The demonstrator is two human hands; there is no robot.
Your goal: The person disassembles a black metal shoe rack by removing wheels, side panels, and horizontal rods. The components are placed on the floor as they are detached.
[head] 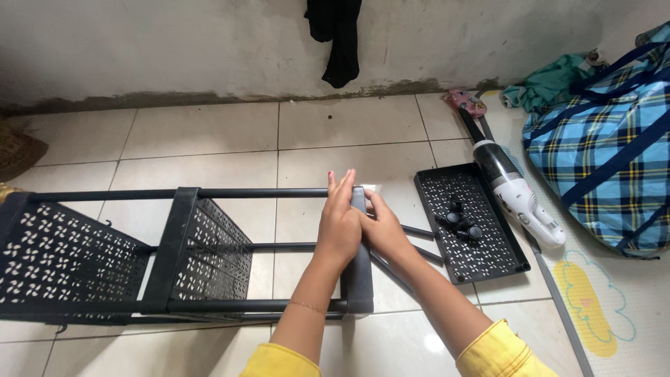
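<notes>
Rack (188,251) lies on its side on the tile floor (209,132), black frame running from the left edge to my hands, with bare tiles between it and the wall (174,49) — loose shelf tray (469,222) just to the right, handheld vacuum (516,192) and plaid bag (607,146) beyond that. Perforated black panels, round tubes joining them — end panel (357,279) stands upright in front of me. Left hand (340,223) flat against that panel's top, fingers straight; right hand (382,230) wrapped round its edge.
</notes>
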